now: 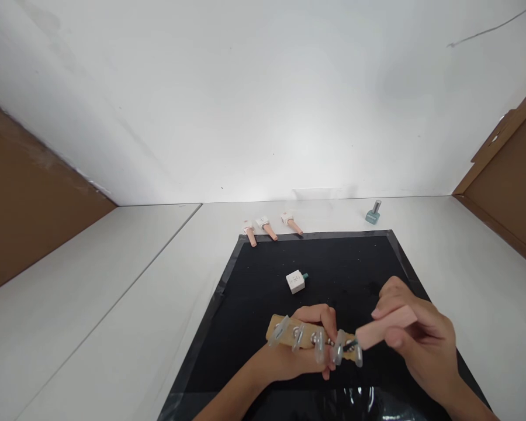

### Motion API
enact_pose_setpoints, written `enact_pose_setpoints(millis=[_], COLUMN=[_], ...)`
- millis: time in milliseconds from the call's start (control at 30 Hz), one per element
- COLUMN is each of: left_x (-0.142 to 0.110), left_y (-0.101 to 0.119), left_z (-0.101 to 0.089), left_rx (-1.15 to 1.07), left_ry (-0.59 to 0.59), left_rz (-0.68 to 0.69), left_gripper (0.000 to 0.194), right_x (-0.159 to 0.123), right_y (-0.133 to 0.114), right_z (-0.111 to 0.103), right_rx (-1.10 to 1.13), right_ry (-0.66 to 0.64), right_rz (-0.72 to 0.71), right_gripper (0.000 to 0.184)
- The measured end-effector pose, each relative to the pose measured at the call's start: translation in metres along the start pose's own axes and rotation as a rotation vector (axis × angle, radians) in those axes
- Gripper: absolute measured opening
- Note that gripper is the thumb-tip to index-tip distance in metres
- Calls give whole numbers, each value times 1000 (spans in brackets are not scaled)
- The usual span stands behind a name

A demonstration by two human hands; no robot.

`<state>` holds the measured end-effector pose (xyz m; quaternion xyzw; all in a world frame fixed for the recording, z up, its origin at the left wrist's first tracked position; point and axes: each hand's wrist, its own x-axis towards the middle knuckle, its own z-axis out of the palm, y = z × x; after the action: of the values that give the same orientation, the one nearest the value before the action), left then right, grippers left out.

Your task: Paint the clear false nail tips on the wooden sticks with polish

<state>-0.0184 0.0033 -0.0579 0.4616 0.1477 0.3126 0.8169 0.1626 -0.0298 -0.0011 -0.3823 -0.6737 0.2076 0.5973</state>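
My left hand [296, 359] is closed round a tan nail display stand [307, 334], with the fingers wrapped around it. Several clear false nails [319, 346] stand on it in a row, fixed on small silvery mounts. In my right hand [425, 339] a pink nail polish brush [386, 327] is pinched by its cap. The dark bristle end meets a false nail [339, 347] near the right end of the row. An uncapped white polish bottle [296, 282] is on the black mat beyond my hands, its green-stained neck pointing right.
Three white nail polish bottles with pink caps [270, 231] lie along the mat's far edge. A teal polish bottle with a silver cap [373, 213] is at the back right. The black mat [245, 292] is taped to a white table [127, 292], with brown cardboard panels [30, 193] at both sides.
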Motion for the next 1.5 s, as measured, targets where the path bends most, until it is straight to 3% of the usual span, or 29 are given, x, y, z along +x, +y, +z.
enact_pose_setpoints(millis=[167, 500, 733, 933, 1100, 1333, 1500], left_x=[3, 0, 5, 4, 2, 5, 4], left_y=[4, 1, 13, 11, 8, 9, 10], left_z=[2, -2, 4, 4, 3, 4, 6], left_rx=[53, 141, 444, 564, 603, 641, 643], left_ry=[8, 3, 51, 44, 56, 67, 57], left_rz=[-3, 39, 92, 195, 182, 172, 183], left_gripper=[35, 35, 21, 13, 13, 14, 12], right_x=[2, -3, 9, 8, 2, 13, 10], right_y=[-3, 3, -6, -4, 0, -8, -5], right_z=[3, -1, -1, -2, -4, -2, -2], right_rx=[47, -179, -88, -203, -269, -176, -276], right_ry=[-108, 23, -174, -94, 5, -163, -79], right_rz=[8, -76, -160, -171, -175, -217, -204], right_gripper=[31, 20, 32, 25, 21, 33, 29])
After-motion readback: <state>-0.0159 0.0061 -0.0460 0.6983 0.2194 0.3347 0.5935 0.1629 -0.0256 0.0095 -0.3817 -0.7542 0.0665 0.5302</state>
